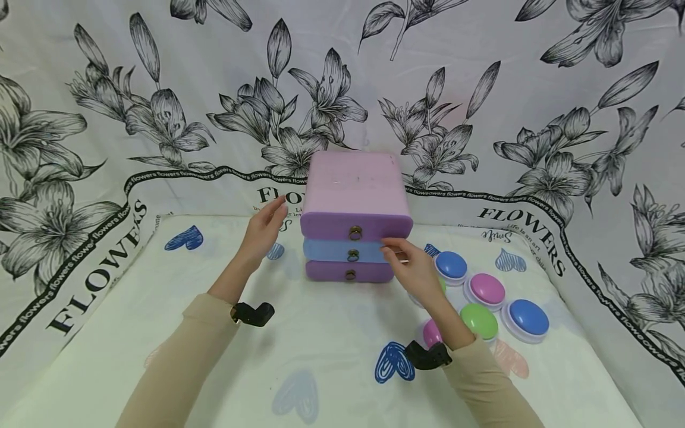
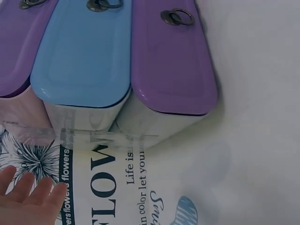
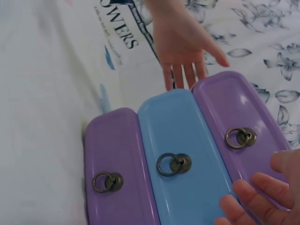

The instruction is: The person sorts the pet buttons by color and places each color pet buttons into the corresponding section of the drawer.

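Note:
A small drawer cabinet with a pink top [image 1: 353, 181] stands at the middle of the cloth. Its three drawer fronts are stacked: a purple top drawer [image 1: 326, 227], a blue middle drawer [image 3: 173, 126] and a purple bottom drawer [image 2: 173, 65], each with a bronze ring pull and all closed. My left hand [image 1: 261, 230] hovers at the cabinet's left side, fingers extended, apart from it and holding nothing. My right hand [image 1: 417, 273] is at the right end of the drawer fronts, fingers slightly bent and spread; whether the fingertips touch the cabinet is unclear. Nothing is in it.
Several round dome-topped pieces on white bases lie right of the cabinet, among them a blue one [image 1: 528, 316], a pink one [image 1: 487, 289] and a green one [image 1: 478, 321], partly behind my right arm. A flower-printed cloth [image 1: 428, 35] rises behind.

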Available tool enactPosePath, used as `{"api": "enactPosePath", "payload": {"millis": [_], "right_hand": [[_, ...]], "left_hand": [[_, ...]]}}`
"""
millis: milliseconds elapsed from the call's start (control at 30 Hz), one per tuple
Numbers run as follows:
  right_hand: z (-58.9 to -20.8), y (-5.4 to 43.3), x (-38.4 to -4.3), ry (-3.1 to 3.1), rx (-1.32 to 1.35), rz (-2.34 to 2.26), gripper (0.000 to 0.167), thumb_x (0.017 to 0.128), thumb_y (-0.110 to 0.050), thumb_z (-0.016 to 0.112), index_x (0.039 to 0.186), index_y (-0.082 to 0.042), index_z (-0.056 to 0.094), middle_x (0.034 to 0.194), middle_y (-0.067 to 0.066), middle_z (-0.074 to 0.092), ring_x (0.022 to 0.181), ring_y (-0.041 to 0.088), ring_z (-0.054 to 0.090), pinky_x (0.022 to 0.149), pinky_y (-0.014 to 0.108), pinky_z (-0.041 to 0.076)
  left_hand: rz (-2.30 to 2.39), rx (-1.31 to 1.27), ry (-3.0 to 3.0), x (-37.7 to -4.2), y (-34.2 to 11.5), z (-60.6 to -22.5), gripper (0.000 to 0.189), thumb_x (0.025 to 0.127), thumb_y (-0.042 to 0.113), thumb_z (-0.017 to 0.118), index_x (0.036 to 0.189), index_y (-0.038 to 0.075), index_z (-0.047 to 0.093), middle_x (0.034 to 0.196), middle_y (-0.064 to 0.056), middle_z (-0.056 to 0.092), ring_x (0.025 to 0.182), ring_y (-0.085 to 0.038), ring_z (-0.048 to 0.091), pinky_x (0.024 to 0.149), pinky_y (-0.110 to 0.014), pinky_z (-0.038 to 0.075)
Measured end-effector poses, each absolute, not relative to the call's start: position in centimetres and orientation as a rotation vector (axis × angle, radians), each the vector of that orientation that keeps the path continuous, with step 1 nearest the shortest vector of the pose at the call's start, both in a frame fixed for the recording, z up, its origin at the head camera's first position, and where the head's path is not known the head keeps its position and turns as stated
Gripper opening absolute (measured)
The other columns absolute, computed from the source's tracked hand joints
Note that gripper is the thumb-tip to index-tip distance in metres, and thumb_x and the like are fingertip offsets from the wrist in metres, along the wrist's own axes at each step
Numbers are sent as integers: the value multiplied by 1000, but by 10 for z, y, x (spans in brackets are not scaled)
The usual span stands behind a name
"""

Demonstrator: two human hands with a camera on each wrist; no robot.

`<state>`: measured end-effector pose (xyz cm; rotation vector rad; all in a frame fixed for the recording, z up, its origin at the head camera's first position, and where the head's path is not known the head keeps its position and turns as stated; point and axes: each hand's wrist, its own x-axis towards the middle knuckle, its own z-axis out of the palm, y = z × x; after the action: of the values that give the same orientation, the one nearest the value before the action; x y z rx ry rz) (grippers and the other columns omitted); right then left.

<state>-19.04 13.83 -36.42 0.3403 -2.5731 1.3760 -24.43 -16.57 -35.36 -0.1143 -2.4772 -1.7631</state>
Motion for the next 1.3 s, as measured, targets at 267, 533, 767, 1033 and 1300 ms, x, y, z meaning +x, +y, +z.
{"api": "enactPosePath", "payload": {"millis": [267,533,767,1033,1300], "right_hand": [[-367,126,-193,-2587,366,1446,28,90,-30,59,114,-14,65,101,4,69,89,21,65,73,33,56],[-365,114,-194,-2586,311,1483,29,90,-35,59,114,-20,64,103,-1,67,90,18,63,73,32,55],[-365,106,-196,-2546,279,1627,29,89,-32,61,113,-16,63,101,3,67,88,21,63,72,30,55],[-365,102,-199,-2486,284,1903,33,91,-31,58,115,-9,58,109,12,63,94,29,64,82,47,54],[-362,94,-201,-2476,223,2084,29,94,-28,53,114,-7,57,111,12,65,97,30,64,80,42,56]], "left_hand": [[-1854,-149,-2457,-248,-159,-346,65,91,54,45,145,19,31,148,-1,32,128,-27,40,107,-46,34],[-1942,-170,-2448,-253,-149,-335,60,92,46,49,145,23,31,148,1,32,130,-24,39,107,-43,35],[-1989,-208,-2435,-252,-140,-326,59,94,36,50,146,18,27,150,0,28,133,-21,34,110,-40,31],[-1980,-211,-2432,-261,-137,-332,62,92,38,54,146,21,29,149,3,30,136,-18,28,111,-40,29],[-2041,-236,-2376,-263,-135,-334,59,91,37,57,143,23,34,147,2,34,133,-18,36,105,-36,39]]}}
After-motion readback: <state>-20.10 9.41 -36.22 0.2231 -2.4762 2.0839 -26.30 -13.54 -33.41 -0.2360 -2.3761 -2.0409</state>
